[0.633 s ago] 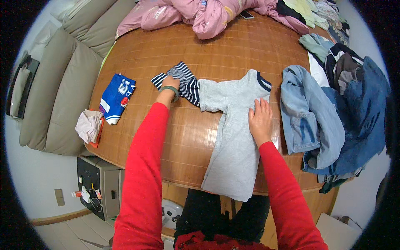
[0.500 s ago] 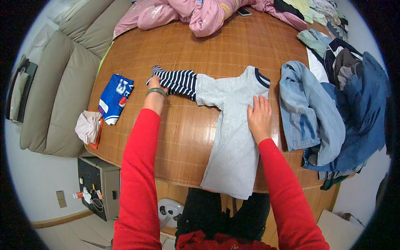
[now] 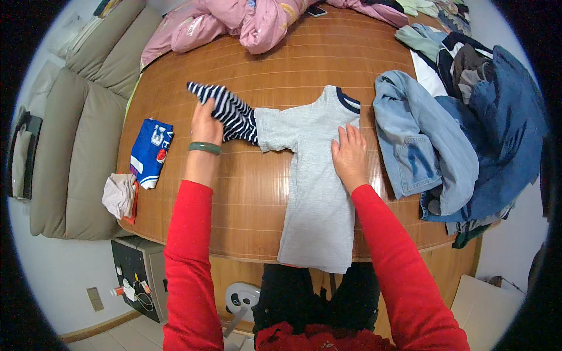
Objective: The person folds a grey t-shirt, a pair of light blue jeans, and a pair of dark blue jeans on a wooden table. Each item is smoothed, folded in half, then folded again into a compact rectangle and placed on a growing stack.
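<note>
Your left hand [image 3: 206, 124] pinches the striped sleeve [image 3: 235, 118] of the grey shirt [image 3: 319, 196] near its cuff. Your right hand [image 3: 350, 155] rests flat on the shirt below the neck, thumb apart from the fingers. The shirt lies on the brown table [image 3: 249, 199], between a folded blue top [image 3: 151, 153] and a denim jacket [image 3: 418, 137].

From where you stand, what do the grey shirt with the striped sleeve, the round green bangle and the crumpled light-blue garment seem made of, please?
Grey striped-sleeve shirt: probably matte cotton knit, from its soft, heathered surface. Round green bangle: perhaps smooth stone or glass; it looks rigid. Crumpled light-blue garment: likely matte denim, given uneven fading and seams.
</note>
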Available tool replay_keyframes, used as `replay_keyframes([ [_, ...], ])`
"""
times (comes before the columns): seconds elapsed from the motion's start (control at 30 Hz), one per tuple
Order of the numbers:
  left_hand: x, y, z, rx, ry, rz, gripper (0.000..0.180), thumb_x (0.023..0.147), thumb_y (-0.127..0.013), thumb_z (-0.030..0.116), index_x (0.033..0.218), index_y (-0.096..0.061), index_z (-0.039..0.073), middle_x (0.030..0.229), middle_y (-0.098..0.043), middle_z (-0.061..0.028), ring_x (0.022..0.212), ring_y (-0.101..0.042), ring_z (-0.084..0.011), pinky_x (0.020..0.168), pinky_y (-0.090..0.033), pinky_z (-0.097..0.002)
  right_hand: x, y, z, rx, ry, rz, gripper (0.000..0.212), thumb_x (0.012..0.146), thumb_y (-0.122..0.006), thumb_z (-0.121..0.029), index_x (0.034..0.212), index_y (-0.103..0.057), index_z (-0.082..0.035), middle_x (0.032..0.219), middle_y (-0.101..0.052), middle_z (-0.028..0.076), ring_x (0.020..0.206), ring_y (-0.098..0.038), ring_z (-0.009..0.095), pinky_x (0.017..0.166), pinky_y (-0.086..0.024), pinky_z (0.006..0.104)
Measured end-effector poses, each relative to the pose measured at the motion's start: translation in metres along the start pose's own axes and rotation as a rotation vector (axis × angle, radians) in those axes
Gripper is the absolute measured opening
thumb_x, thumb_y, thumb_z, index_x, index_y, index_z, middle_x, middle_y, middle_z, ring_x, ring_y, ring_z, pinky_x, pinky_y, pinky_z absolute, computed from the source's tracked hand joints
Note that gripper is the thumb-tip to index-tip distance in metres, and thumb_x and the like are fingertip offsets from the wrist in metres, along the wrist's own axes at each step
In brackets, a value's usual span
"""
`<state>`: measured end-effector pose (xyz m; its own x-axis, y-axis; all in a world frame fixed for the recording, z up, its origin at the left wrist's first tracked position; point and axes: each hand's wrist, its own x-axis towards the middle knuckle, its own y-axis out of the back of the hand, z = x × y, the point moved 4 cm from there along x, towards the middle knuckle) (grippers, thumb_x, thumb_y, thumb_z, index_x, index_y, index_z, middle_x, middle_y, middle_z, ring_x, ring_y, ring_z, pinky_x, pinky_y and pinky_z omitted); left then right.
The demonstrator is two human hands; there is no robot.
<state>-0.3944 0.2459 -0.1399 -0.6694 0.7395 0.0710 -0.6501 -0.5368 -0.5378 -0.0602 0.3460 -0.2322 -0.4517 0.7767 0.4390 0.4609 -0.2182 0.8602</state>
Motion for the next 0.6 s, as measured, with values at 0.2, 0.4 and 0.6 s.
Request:
replay_keyframes([
  [0.2, -0.052, -0.131, -0.053, 0.81, -0.324, -0.307, 0.026, 0.09, -0.052, 0.014, 0.114, -0.056, 0.004, 0.087, -0.065, -0.0158, 0.079, -0.064, -0.0265, 0.068, -0.049, -0.0346, 0.001, 0.002, -0.001, -0.015, -0.004, 0.005, 0.042, 0.086, -0.057, -0.026, 0.121, -0.055, -0.003, 0.132, -0.049, 0.017, 0.125, -0.041, 0.03, 0.106, -0.029, 0.0444],
  [0.4, -0.121, -0.184, -0.137, 0.968, -0.056, -0.632, 0.028, 0.087, -0.054, 0.008, 0.115, -0.055, 0.006, 0.095, -0.063, -0.0236, 0.089, -0.063, -0.0379, 0.076, -0.05, -0.0397, 0.001, -0.013, 0.009, 0.01, -0.074, -0.252, 0.041, 0.085, -0.054, -0.028, 0.12, -0.056, -0.005, 0.131, -0.05, 0.014, 0.125, -0.043, 0.029, 0.104, -0.031, 0.0443],
  [0.6, -0.132, -0.174, -0.137, 1.194, -0.388, -0.714, 0.037, 0.077, -0.064, 0.015, 0.11, -0.055, 0.002, 0.117, -0.056, -0.0196, 0.111, -0.051, -0.0379, 0.093, -0.04, -0.0438, -0.009, -0.006, 0.013, 0.204, 0.043, 0.125, 0.047, 0.082, -0.055, -0.033, 0.122, -0.055, -0.008, 0.134, -0.048, 0.014, 0.127, -0.041, 0.03, 0.106, -0.03, 0.0456],
])
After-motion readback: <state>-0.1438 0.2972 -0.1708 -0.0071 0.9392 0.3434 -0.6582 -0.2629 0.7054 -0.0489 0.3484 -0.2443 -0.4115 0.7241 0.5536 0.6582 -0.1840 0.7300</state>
